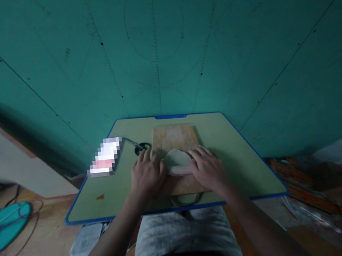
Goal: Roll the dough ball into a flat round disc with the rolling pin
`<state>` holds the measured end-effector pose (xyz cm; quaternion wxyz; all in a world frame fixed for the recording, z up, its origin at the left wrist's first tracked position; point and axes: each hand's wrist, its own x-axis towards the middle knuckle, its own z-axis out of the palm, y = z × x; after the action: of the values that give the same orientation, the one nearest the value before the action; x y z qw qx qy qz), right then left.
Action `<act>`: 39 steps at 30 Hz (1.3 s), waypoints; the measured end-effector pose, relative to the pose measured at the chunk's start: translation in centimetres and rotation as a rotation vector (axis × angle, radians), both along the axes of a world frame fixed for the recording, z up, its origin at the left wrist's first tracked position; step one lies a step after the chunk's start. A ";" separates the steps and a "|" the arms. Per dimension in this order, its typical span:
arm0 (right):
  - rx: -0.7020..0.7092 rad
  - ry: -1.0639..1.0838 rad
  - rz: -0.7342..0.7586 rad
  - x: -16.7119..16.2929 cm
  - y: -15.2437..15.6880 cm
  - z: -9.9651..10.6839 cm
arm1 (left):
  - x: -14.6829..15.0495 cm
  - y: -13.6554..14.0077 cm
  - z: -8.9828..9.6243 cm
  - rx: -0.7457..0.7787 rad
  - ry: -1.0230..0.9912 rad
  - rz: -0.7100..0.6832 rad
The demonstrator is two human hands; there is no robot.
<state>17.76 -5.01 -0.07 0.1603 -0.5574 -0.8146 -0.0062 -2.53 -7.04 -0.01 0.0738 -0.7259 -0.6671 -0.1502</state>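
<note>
A pale rolling pin (pixel 180 170) lies crosswise on a flat, whitish rounded sheet (pixel 176 156) that looks like dough or clay. My left hand (pixel 147 173) is closed over the pin's left end, thumb toward the middle. Over the right end, my right hand (pixel 207 165) is closed in the same way. Both palms hide the ends of the pin. Under the sheet is a wooden cutting board (pixel 174 135), with a dark curved handle (pixel 186 200) at its near edge. Scissors with black handles (pixel 141 148) lie just beyond my left fingers.
The small table (pixel 241 161) has a pale top and blue rim, and stands against a green wall (pixel 158 64). A blurred-out rectangular item (pixel 105 157) lies at its left edge, and a small orange triangular piece (pixel 100 197) nearer me. Cables and a teal round object (pixel 10 224) are on the floor.
</note>
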 end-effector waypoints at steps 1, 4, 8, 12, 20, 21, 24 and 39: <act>-0.013 0.007 -0.015 -0.1 0.6 0.1 | 0.1 0.6 0.3 -0.010 0.004 0.015; -0.061 0.031 -0.073 -0.3 2.8 0.5 | 0.3 2.7 1.0 -0.072 -0.005 0.045; -0.109 0.061 -0.113 -0.6 5.8 0.7 | 0.4 5.7 1.7 -0.162 -0.004 0.033; -0.097 0.042 -0.141 -0.7 8.3 0.7 | 0.4 8.4 2.1 -0.138 -0.007 0.014; -0.047 0.028 -0.141 -0.8 8.4 1.0 | 0.3 8.9 2.5 -0.173 0.050 0.018; -0.048 0.031 -0.143 -0.8 7.7 1.0 | 0.3 8.3 2.4 -0.175 0.063 0.001; -0.015 0.036 -0.141 -0.9 4.4 0.8 | 0.0 6.3 2.2 -0.178 0.146 -0.113; 0.034 0.169 0.014 1.9 2.2 -1.3 | 0.8 6.8 1.6 -0.093 -0.003 -0.011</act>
<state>19.63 -2.80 -1.38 0.2378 -0.5474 -0.8018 0.0284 -1.76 -0.29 1.61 0.0381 -0.7319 -0.6696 -0.1204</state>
